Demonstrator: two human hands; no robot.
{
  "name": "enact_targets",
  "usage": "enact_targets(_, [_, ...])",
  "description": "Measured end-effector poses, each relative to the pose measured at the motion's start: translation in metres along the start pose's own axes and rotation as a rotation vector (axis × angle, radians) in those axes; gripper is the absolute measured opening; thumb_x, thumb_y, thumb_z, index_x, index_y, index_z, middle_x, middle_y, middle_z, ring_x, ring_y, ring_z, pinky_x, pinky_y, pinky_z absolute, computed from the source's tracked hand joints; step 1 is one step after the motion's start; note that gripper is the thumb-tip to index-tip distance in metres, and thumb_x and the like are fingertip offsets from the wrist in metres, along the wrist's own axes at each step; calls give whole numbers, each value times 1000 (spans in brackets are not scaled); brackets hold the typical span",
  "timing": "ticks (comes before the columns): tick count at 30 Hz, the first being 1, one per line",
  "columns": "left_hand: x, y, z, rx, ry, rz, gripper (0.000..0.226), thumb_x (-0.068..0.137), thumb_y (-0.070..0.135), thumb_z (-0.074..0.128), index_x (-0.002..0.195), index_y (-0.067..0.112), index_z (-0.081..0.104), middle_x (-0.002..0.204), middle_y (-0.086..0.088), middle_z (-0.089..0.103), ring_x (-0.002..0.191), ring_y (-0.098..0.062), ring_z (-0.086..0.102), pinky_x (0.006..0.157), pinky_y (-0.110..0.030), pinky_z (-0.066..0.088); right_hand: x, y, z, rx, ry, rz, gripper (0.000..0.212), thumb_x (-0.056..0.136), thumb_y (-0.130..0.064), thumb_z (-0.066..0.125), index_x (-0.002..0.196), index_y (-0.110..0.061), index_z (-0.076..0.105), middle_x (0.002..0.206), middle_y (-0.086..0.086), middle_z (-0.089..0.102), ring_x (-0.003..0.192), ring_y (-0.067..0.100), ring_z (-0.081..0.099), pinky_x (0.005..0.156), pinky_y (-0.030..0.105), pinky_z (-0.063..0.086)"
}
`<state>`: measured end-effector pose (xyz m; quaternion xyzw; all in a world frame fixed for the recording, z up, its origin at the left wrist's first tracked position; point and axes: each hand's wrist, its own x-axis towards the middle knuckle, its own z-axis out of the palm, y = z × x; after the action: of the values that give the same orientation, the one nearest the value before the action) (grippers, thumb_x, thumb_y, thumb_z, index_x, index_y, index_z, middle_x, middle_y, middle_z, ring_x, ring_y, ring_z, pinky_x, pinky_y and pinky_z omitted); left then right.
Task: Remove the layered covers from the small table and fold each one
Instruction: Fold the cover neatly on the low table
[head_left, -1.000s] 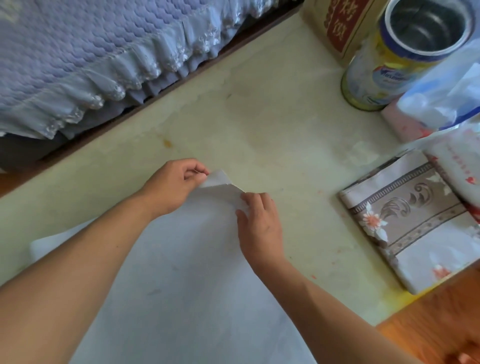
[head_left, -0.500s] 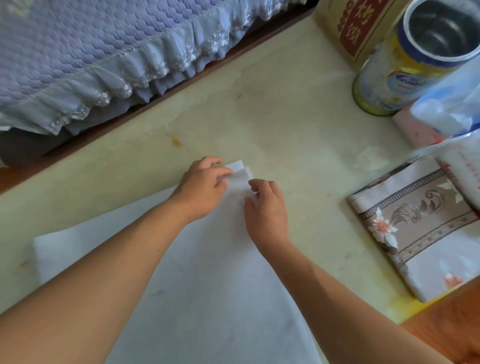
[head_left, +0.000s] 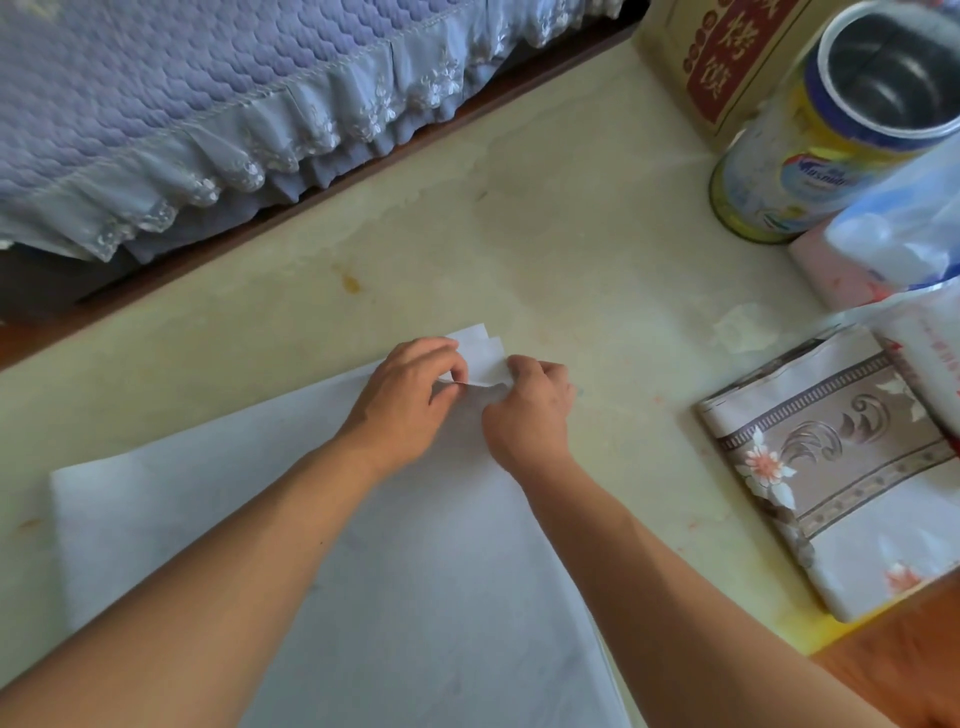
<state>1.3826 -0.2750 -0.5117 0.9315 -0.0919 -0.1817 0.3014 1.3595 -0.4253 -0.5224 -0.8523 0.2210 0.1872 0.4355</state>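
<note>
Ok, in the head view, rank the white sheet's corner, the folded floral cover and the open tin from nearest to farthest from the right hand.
1. White sheet's corner: at the right hand, pinched.
2. Folded floral cover: to the right, at the table edge.
3. Open tin: far right corner.

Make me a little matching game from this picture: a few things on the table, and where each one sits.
Things:
1. white sheet
2. flowered cloth
3. open tin
4. red-lettered box

Places:
A. far right corner, behind the tin
B. folded at the right edge
C. upright, far right
D. under both hands

Pairs: 1-D, 2-B, 3-C, 4-A
</note>
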Motion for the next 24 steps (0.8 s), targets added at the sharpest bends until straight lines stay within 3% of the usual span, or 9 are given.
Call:
enact_targets(4, [16,8,1,88,-86,-81,5,94,18,64,97,22,63,134,5,53,128,-23,42,105,-36,37,-3,-11,5,103,33,39,51,87,-4,53,137,-10,48,133,5,41,122,28,40,93,23,30])
enact_targets(9, [27,6,-19,-1,-201,-121,16,89,35,72,79,38,61,125,10,55,123,-19,46,109,-38,36,-10,0,-3,252,50,-60,46,88,-6,61,129,-22,50,112,-6,56,95,11,57,78,24,45])
enact_targets(13, [37,9,-37,-33,-368,-144,12,89,32,76,81,32,66,100,7,47,90,-15,54,77,-21,43,-12,14,-2,180,79,-99,44,85,-10,68,125,-27,60,116,-8,43,107,19,55,92,27,47])
enact_targets(16, [45,12,-42,-7,-461,-129,8,89,35,75,89,29,70,91,7,55,77,-10,52,71,-25,43,-5,16,-4,119,74,-144,31,85,-19,74,114,-28,68,116,-7,45,111,21,52,95,33,47])
enact_targets(20, [52,1,-41,-81,-342,-173,6,95,30,69,95,25,73,94,4,72,85,-12,63,85,-32,50,5,5,-2,96,75,-153,24,85,-21,72,108,-24,64,109,-10,47,105,18,54,86,29,45])
enact_targets(24, [53,-9,-25,-307,-204,-323,9,94,26,72,87,21,74,88,6,72,83,-12,62,82,-28,48,10,-1,1,162,56,-127,29,85,-17,69,109,-26,56,112,-11,49,93,14,60,83,35,51])
